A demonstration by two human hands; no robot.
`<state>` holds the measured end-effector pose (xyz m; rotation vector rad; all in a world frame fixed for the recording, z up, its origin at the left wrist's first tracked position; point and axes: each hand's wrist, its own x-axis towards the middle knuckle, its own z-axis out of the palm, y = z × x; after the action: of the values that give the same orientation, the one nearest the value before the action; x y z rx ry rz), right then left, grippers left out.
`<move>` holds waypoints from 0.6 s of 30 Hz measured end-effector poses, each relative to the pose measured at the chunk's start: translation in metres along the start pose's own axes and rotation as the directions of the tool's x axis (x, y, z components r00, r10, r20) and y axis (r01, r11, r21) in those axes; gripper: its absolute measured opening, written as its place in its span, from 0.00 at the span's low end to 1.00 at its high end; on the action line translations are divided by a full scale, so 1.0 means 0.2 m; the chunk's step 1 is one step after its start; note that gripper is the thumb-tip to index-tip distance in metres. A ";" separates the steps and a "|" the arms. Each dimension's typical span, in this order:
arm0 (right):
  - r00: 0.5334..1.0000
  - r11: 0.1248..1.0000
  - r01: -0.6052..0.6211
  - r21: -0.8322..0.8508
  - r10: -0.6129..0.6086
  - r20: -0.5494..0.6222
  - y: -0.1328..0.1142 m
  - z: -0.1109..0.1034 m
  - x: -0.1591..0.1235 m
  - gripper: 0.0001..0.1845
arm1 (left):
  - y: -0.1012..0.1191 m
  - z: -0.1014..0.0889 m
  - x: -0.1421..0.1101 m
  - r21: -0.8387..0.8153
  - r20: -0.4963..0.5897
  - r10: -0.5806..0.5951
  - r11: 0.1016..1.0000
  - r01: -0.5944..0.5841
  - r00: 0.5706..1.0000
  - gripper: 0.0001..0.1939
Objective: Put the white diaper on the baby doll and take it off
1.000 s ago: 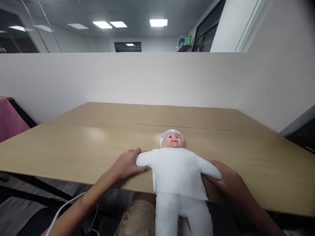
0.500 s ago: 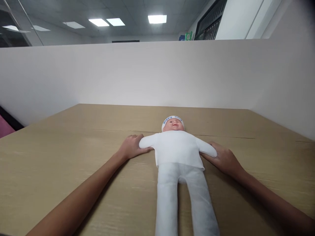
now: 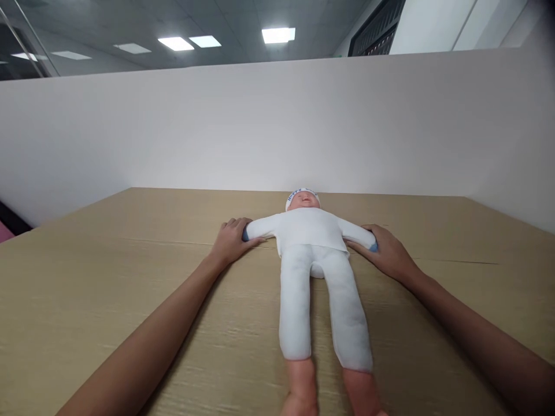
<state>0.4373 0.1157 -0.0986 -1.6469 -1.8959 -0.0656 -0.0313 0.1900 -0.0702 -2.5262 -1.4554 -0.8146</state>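
A baby doll (image 3: 310, 231) in a white top and trousers lies on its back on the tan board surface, head toward the far wall. Its white cap has blue lettering, and its arms stretch out to both sides. My left hand (image 3: 232, 241) is closed around the end of the doll's arm on the left, its thumb along the sleeve's lower side. On the other side, my right hand (image 3: 388, 251) grips the opposite arm near its end. Blue shows at both sleeve ends. The doll's bare lower legs point toward me, with the feet partly cut off by the frame.
The tan board surface (image 3: 130, 312) has a thin seam running across it. A white wall (image 3: 243, 127) rises at its far edge and continues on the right. Something pink and black (image 3: 11, 222) stands at the left edge. Ceiling lights show above the wall.
The doll has shifted away from me toward the far wall, both hands moving along with its arms. Its lower legs have come into view, and blue now shows at the sleeve ends.
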 end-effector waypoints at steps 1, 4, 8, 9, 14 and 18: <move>0.999 0.999 0.032 -0.004 -0.032 0.001 0.03 0.01 0.00 0.35 | -0.02 0.00 -0.01 -0.029 0.013 -0.008 1.000 0.009 1.000 0.33; 0.997 0.996 0.077 -0.052 -0.076 0.013 0.11 0.03 -0.02 0.38 | -0.08 -0.01 -0.03 -0.068 0.023 -0.034 0.997 0.035 0.999 0.31; 0.998 0.994 0.052 -0.098 -0.054 -0.017 0.18 0.07 -0.02 0.42 | -0.09 -0.01 -0.04 -0.069 0.042 -0.064 0.995 0.066 0.997 0.30; 0.998 0.993 0.045 -0.112 -0.049 -0.033 0.18 0.08 -0.03 0.43 | -0.08 -0.01 -0.05 -0.070 0.040 -0.062 0.995 0.065 0.997 0.31; 0.987 0.986 0.010 -0.166 -0.036 -0.155 0.06 0.08 -0.11 0.54 | -0.02 -0.01 -0.14 -0.115 -0.091 -0.075 0.991 0.064 0.993 0.44; 0.952 0.990 0.133 -0.050 -0.142 -0.272 -0.23 -0.05 -0.26 0.36 | 0.15 -0.06 -0.22 -0.191 -0.266 -0.052 0.982 0.000 0.963 0.42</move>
<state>0.4004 0.0550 -0.0989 -1.4387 -1.7989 -0.3644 -0.0294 0.1356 -0.0781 -2.4036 -1.3822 -1.3020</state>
